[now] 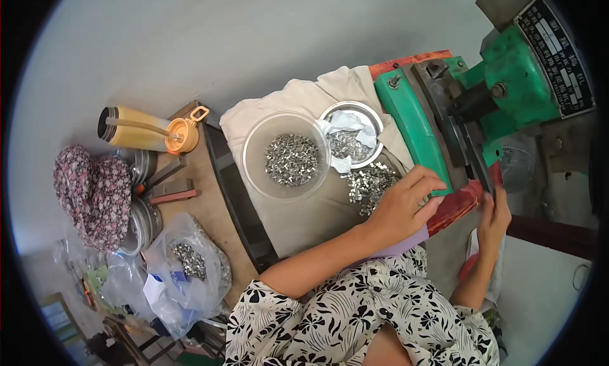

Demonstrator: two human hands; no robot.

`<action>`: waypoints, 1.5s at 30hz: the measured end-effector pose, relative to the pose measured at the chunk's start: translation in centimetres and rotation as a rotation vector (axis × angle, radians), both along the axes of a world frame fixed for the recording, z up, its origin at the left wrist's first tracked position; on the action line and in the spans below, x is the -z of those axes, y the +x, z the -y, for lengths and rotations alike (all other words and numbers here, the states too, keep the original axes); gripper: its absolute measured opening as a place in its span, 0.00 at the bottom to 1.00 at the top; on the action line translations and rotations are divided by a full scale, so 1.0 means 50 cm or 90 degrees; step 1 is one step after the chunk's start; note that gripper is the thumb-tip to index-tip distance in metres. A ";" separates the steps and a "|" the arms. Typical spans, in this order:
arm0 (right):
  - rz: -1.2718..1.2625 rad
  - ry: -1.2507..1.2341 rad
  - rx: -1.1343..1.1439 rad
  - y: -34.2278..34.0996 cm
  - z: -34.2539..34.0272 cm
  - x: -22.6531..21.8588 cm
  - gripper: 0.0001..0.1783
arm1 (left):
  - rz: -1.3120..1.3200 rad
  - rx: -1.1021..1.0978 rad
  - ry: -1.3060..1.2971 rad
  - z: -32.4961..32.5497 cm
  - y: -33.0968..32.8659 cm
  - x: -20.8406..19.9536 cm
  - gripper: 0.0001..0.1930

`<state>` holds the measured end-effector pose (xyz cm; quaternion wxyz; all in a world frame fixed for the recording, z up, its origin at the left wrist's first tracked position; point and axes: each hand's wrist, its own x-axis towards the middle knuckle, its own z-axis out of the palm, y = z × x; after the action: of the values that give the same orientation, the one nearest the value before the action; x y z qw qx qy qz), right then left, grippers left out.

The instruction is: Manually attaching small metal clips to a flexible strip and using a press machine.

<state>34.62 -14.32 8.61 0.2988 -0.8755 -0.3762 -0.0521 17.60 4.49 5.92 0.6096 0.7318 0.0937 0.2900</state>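
A green bench press point(412, 121) stands at the right, its dark ram and tooling over the base. My left hand point(406, 204) hovers at the near end of the green base, thumb and fingers curled toward each other. Whatever it pinches, if anything, is too small to see. My right hand point(495, 217) is closed around the lower end of a dark lever point(480, 166) on the press. Beside my left hand, a loose pile of small shiny metal pieces point(371, 185) lies on the cloth. A clear round tub point(250, 166) holds many small metal parts.
A metal bowl point(379, 121) with white wrapping and small parts sits behind the pile, on a beige cloth point(279, 229). On the wooden table at left are a yellow bottle point(143, 128), a flowered cloth point(92, 198), jars and a plastic bag point(216, 290) with metal parts.
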 end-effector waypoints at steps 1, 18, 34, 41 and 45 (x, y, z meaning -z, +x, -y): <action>-0.054 0.039 -0.026 0.002 0.043 0.009 0.09 | 0.001 -0.004 0.000 -0.004 -0.004 -0.010 0.13; -0.658 0.266 -0.507 -0.211 -0.446 -0.034 0.20 | -0.115 -0.172 -0.036 -0.271 -0.269 -0.079 0.16; -0.736 0.056 -0.162 -0.111 -0.072 0.075 0.06 | -0.348 0.181 -0.163 -0.146 -0.255 -0.056 0.14; -0.509 0.099 0.036 -0.121 -0.018 0.180 0.11 | -0.424 0.145 -0.066 0.063 -0.246 0.086 0.12; -0.275 0.004 0.044 -0.136 -0.038 0.159 0.16 | -0.530 0.099 -0.058 0.054 -0.268 0.034 0.16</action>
<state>27.84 -12.45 0.68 0.3735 -0.8777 -0.2729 0.1251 4.22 1.80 4.21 0.5718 0.7634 0.2891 -0.0819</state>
